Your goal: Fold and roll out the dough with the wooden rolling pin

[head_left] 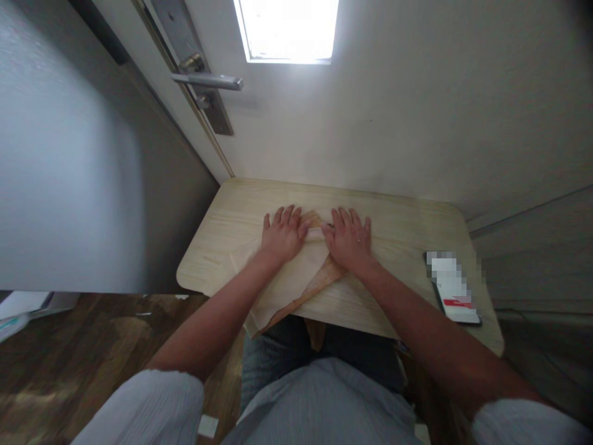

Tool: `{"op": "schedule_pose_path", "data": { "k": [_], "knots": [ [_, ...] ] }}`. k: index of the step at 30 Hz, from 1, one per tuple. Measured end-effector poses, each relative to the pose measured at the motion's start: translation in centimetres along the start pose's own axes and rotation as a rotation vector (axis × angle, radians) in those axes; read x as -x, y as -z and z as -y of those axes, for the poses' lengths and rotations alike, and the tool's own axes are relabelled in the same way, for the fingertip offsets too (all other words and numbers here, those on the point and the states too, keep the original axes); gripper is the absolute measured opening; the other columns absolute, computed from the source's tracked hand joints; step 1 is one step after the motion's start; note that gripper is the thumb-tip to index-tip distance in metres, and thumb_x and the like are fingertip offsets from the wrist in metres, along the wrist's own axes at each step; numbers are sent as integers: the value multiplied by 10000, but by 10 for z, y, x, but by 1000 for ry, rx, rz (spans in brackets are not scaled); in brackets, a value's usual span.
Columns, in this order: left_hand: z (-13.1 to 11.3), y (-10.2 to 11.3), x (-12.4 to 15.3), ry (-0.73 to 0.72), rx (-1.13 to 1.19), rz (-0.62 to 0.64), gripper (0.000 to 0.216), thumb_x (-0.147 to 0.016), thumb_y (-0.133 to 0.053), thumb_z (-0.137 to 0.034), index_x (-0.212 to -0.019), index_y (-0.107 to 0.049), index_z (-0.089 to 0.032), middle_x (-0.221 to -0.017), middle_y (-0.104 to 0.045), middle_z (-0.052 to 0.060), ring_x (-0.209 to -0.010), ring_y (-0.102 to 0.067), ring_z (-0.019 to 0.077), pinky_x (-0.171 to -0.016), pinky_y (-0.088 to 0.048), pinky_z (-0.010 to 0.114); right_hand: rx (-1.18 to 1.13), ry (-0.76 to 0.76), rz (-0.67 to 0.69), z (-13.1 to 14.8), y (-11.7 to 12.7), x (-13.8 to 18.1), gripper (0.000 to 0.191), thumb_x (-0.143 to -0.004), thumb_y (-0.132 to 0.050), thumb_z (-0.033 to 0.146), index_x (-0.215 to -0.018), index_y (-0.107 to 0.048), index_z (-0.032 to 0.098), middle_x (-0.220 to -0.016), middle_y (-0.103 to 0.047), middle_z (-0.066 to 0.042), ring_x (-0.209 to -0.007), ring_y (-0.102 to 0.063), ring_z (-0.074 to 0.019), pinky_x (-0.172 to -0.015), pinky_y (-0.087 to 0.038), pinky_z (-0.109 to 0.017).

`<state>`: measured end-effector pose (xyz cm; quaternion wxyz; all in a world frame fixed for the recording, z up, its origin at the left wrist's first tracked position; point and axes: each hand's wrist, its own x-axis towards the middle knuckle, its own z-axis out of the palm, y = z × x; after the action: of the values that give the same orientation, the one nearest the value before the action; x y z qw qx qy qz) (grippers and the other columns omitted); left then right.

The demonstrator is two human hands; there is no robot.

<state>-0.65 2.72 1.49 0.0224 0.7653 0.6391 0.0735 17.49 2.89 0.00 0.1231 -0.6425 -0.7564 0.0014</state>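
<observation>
A thin pale sheet [288,279], with orange-brown showing along its edge, lies folded on the wooden tabletop [398,225]. I cannot tell whether it is paper or cloth. One corner of it hangs over the table's front edge. My left hand [283,233] rests palm down at the sheet's far left side, fingers stretched forward. Opposite it, my right hand [349,238] presses flat on the far right part, its fingers also extended. Both thumbs point inward at a folded strip between the hands. What lies under the palms is hidden.
A phone [451,287] with a blurred screen lies at the table's right end. Beyond the table stands a door with a metal handle [208,80] and a bright window [288,28]. A grey panel [171,185] borders the left side. White scraps lie on the wooden floor [115,358].
</observation>
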Motion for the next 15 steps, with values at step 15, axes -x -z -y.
{"op": "schedule_pose_path", "data": {
  "k": [15],
  "knots": [
    [-35, 0, 122, -28, 27, -42, 703, -1010, -256, -567, -1552, -278, -120, -1620, -301, 134, -1519, -216, 254, -1231, -176, 509, 29, 129, -107, -2, 4, 111, 635, -1023, -305, 456, -1517, -343, 58, -1560, -373, -215, -1475, -275, -327, -1169, -160, -603]
  ]
}}
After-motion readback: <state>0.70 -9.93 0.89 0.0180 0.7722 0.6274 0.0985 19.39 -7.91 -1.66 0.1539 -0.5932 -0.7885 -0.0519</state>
